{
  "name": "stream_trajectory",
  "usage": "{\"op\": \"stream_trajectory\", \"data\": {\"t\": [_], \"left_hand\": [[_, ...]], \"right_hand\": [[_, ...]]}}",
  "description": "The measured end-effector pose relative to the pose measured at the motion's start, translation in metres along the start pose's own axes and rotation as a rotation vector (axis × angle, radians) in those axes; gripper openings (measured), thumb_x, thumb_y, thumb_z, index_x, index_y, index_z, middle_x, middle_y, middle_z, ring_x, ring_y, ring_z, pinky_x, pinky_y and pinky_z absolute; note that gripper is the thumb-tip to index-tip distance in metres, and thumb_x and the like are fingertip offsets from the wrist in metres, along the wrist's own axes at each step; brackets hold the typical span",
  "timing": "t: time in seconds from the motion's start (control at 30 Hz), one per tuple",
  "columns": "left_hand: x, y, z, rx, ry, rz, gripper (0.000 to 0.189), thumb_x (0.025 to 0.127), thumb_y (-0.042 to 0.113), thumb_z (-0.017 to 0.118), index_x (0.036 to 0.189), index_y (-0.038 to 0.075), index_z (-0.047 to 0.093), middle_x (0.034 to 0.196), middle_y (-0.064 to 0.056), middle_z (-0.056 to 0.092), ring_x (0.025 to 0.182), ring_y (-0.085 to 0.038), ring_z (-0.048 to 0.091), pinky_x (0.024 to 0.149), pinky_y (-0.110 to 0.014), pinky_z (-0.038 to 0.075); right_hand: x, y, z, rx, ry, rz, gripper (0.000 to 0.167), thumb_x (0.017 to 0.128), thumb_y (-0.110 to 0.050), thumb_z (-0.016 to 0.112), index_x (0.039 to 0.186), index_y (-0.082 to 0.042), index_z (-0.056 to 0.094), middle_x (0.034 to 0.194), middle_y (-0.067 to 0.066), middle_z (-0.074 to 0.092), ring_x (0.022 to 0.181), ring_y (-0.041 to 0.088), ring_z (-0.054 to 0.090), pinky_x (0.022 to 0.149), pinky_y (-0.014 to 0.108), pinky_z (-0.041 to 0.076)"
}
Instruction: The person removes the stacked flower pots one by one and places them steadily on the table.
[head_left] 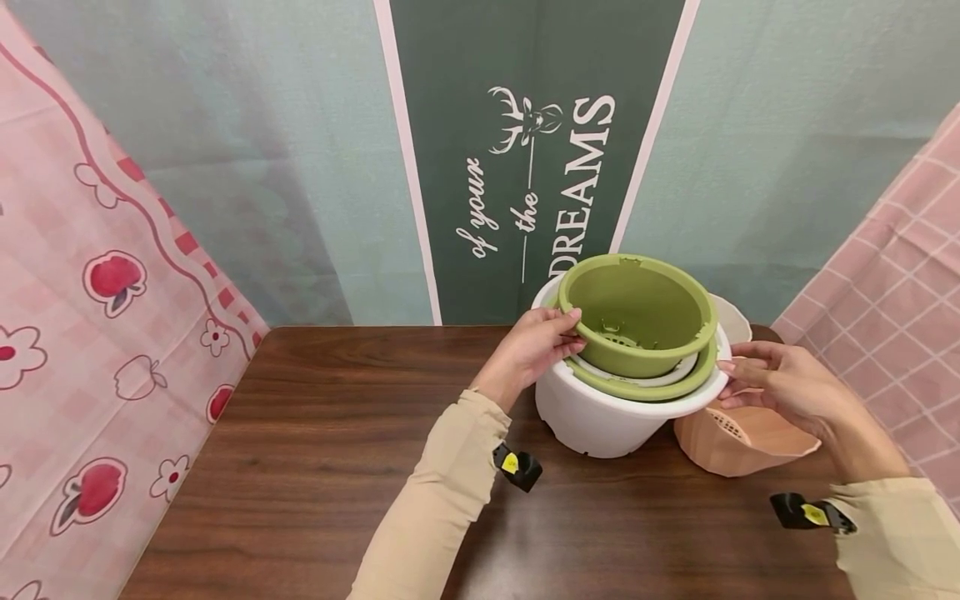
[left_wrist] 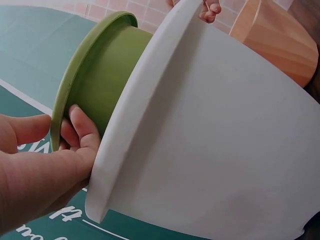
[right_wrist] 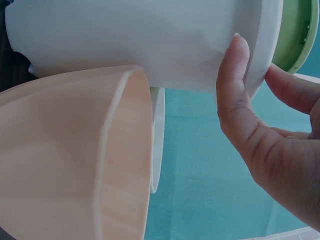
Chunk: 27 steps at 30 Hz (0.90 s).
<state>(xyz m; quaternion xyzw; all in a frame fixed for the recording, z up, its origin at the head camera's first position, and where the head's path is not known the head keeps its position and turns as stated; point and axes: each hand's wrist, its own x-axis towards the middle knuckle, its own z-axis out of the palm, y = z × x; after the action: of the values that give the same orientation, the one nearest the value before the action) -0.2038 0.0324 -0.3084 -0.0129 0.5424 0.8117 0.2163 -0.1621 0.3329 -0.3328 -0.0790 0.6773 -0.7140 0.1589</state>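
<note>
A large white flowerpot stands on the table with smaller pots nested inside it: a green pot's rim, a white rim within that, and a green flowerpot uppermost, raised well above the others. My left hand pinches the top green pot's rim at its left, thumb outside and fingers under the lip, as the left wrist view shows. My right hand grips the white pot's rim on the right side, between thumb and fingers.
An orange pot with a scalloped rim stands right of the white pot, under my right hand. Behind it, another white pot shows partly. The brown wooden table reaches back to a green curtain; pink cloths hang on both sides.
</note>
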Motion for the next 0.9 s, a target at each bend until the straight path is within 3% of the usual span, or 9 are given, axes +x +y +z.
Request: {"op": "stream_trajectory", "data": {"t": [0.9], "left_hand": [[-0.008, 0.013, -0.002, -0.044, -0.107, 0.014, 0.014, 0.095, 0.001, 0.044, 0.081, 0.005, 0.044, 0.079, -0.008, 0.051, 0.071, -0.014, 0.051, 0.068, -0.021, 0.045]], "right_hand": [[0.003, 0.005, -0.004, 0.001, -0.005, -0.006, 0.016, 0.091, 0.006, 0.047, 0.099, -0.006, 0.055, 0.081, 0.016, 0.063, 0.069, 0.025, 0.064, 0.064, 0.036, 0.053]]}}
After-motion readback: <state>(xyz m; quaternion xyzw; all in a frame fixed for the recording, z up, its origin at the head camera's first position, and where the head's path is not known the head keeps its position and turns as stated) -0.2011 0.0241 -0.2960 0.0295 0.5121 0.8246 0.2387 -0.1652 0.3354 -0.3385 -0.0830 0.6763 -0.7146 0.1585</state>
